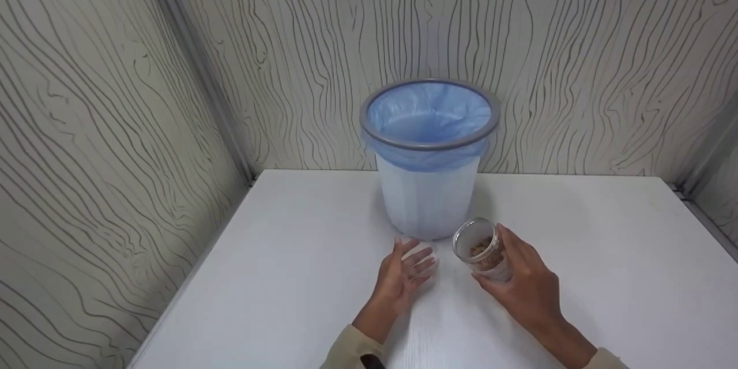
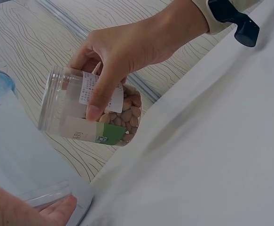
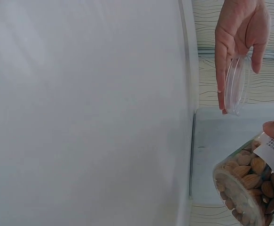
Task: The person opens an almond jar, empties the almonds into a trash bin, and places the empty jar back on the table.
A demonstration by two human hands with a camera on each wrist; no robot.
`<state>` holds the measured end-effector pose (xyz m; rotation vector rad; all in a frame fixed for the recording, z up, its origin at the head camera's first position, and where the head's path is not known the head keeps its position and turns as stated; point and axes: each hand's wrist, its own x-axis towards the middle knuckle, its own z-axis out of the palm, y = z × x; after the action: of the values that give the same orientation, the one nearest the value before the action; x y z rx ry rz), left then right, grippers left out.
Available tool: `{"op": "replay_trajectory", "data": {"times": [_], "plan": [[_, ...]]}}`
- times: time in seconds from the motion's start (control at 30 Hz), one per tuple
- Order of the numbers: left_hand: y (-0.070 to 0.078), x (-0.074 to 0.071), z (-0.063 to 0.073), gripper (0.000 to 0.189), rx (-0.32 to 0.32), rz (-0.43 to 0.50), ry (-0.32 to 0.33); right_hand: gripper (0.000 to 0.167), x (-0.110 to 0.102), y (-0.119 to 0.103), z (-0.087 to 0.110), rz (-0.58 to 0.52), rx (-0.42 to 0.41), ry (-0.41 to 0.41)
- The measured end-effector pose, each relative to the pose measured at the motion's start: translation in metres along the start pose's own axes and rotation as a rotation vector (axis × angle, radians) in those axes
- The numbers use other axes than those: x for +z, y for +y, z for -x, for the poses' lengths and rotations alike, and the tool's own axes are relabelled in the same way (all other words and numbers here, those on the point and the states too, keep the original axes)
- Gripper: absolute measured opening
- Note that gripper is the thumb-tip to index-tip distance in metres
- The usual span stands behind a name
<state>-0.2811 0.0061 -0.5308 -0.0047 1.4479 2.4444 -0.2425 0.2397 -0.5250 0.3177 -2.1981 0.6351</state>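
Note:
My right hand grips a clear plastic jar round its side. Its mouth is uncovered and tilts toward the left hand in the head view. Almonds fill the bottom part of the jar, and a white and green label wraps its side. To the left, my left hand holds a clear round lid between thumb and fingers, apart from the jar. In the head view the lid barely shows against the white table. Both hands are in front of the bin, palm of the left one turned toward the jar.
A white trash bin with a grey rim and a blue bag liner stands at the back middle of the white table. Wood-patterned panels rise behind and at the left side.

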Motion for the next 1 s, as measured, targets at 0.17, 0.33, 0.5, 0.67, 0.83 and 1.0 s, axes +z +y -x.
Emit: {"op": "replay_trajectory", "data": {"times": [0.17, 0.33, 0.5, 0.67, 0.83, 1.0], "plan": [[-0.0006, -0.0005, -0.0003, 0.066, -0.001, -0.008, -0.004, 0.101, 0.0, 0.0005, 0.0002, 0.001, 0.001, 0.001], [-0.0015, -0.0013, -0.0001, 0.065, -0.003, -0.011, -0.007, 0.101, -0.0006, 0.0007, -0.0003, 0.004, 0.001, 0.0], [-0.004, -0.0029, 0.0, 0.064, -0.012, -0.014, -0.01, 0.1, -0.0015, 0.0002, -0.0007, -0.003, 0.005, 0.0], [-0.0062, -0.005, -0.0007, 0.062, -0.02, -0.017, -0.023, 0.101, -0.002, -0.0004, -0.0006, -0.007, 0.012, -0.004], [-0.0072, -0.0076, -0.0014, 0.06, -0.036, -0.009, -0.037, 0.102, -0.0019, -0.0005, 0.0004, -0.008, 0.026, -0.016], [-0.0084, -0.0092, -0.0012, 0.057, -0.052, -0.017, -0.024, 0.102, -0.0017, 0.0003, 0.0011, -0.008, 0.028, -0.011]]}}
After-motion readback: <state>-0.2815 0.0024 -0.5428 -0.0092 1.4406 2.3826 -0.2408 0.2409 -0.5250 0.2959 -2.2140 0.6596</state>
